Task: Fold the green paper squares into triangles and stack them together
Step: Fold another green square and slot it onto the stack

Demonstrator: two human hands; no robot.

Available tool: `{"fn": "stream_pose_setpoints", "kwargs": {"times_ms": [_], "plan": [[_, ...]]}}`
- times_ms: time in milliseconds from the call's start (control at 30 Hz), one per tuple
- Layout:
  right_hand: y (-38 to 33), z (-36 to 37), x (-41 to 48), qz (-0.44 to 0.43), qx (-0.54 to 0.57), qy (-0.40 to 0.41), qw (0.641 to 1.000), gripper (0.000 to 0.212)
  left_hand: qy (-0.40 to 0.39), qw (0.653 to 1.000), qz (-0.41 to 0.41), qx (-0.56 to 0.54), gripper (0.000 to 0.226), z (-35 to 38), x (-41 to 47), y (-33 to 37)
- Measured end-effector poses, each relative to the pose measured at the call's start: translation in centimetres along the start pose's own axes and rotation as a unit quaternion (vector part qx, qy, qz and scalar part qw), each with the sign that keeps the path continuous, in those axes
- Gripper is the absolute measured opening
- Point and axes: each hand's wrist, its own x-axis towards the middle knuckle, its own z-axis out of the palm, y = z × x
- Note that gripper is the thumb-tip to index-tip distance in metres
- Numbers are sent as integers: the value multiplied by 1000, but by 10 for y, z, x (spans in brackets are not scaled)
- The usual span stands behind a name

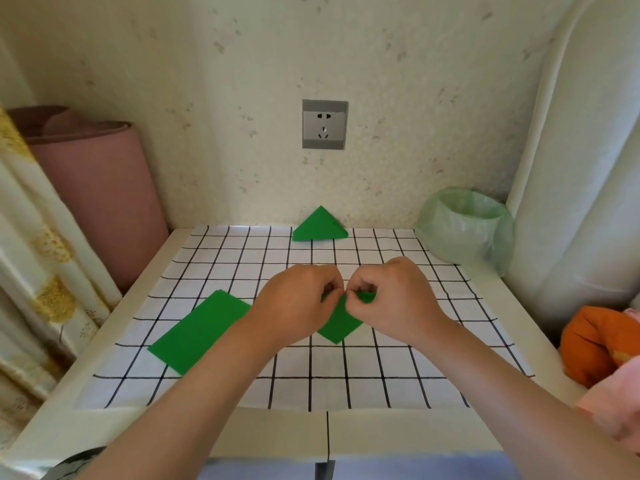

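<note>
A green paper square point(341, 323) lies in the middle of the checked cloth point(346, 375), one corner pointing toward me. My left hand point(298, 303) and my right hand point(391, 299) meet above its far part, each pinching the paper with curled fingers, and they hide most of that part. A pile of flat green squares point(197, 332) lies to the left of my left forearm. Against the wall at the back stands a stack of folded green triangles point(318, 226).
A bin with a pale green bag point(464, 230) stands at the back right corner. A rolled pink mat point(100, 202) leans at the left. Orange and pink cloth point(595, 344) lies at the right edge. A wall socket point(324, 124) is above the triangles.
</note>
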Motion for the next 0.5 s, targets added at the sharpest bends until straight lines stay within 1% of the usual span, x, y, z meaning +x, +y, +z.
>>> {"fn": "stream_pose_setpoints", "kwargs": {"times_ms": [133,267,367,500], "plan": [[3,-4,4,9,-9,8,1000,5,5,1000,-4,13,10,-7,1,-2],[11,-11,7,8,-13,5,1000,11,1,999,-36,20,11,-16,1,-13],[20,-18,9,33,-12,-3,999,17,5,998,-63,26,11,-26,0,-25],[31,-20,9,74,-15,30,997,12,21,994,-96,55,10,-36,-3,-38]]}}
